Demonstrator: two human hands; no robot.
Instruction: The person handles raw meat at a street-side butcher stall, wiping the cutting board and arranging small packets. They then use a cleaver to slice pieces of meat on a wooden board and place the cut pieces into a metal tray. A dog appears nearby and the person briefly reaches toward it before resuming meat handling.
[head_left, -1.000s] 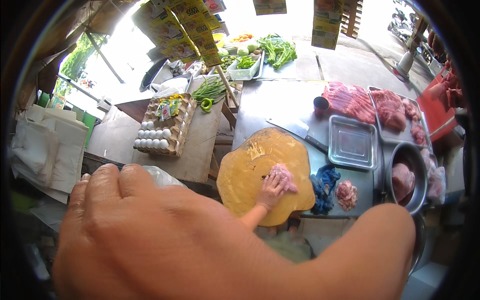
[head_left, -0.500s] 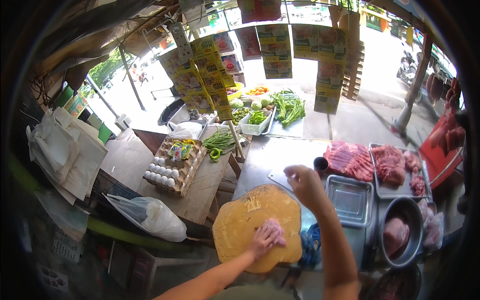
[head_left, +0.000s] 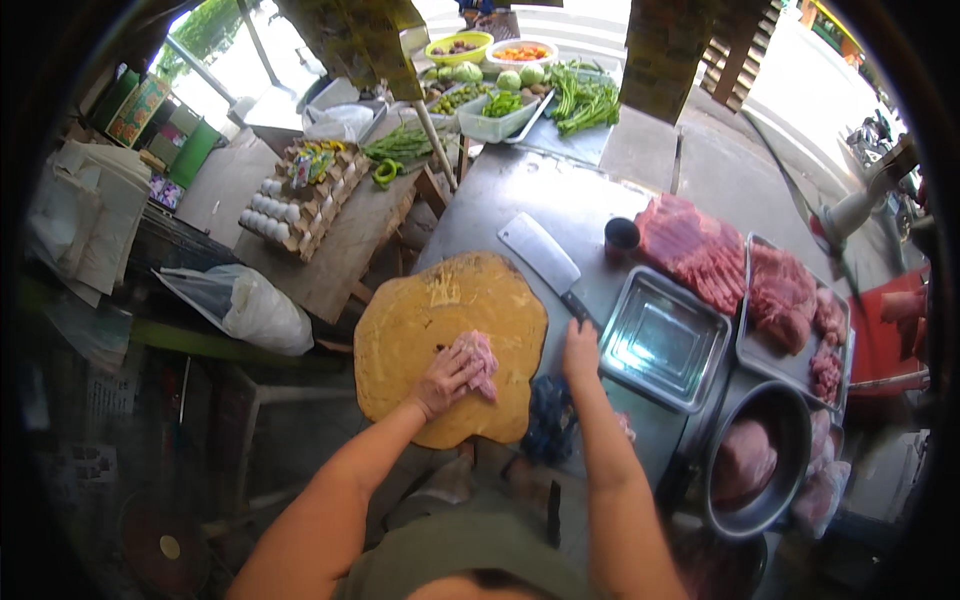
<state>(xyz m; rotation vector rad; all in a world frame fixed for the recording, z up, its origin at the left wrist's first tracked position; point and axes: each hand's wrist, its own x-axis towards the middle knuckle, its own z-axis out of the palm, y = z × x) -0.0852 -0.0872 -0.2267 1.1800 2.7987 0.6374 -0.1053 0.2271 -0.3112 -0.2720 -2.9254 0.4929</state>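
Observation:
My left hand (head_left: 446, 379) rests on a small pale-pink piece of raw meat (head_left: 482, 362), its fingers curled over one side and holding it against the round wooden chopping block (head_left: 400, 310). On my right, the cleaver (head_left: 540, 251) has its broad blade over the metal table, pointing away to the far left. Its dark handle runs back to my right hand (head_left: 580, 350), whose fingers are closed around the near end. A crumpled dark blue plastic bag (head_left: 550, 420) lies between the block and my right forearm.
Right of the cleaver are a metal tray (head_left: 668, 340), a dark cup (head_left: 621, 235), a slab of meat (head_left: 690, 250), a tray of meat (head_left: 780, 300) and a deep metal bowl (head_left: 715, 490). An egg carton (head_left: 310, 200) stands left; vegetables (head_left: 585, 105) lie at the back.
My right hand has come down from above the table to the cleaver's handle and closed on it. My left hand stays on the meat. The view has tilted downward.

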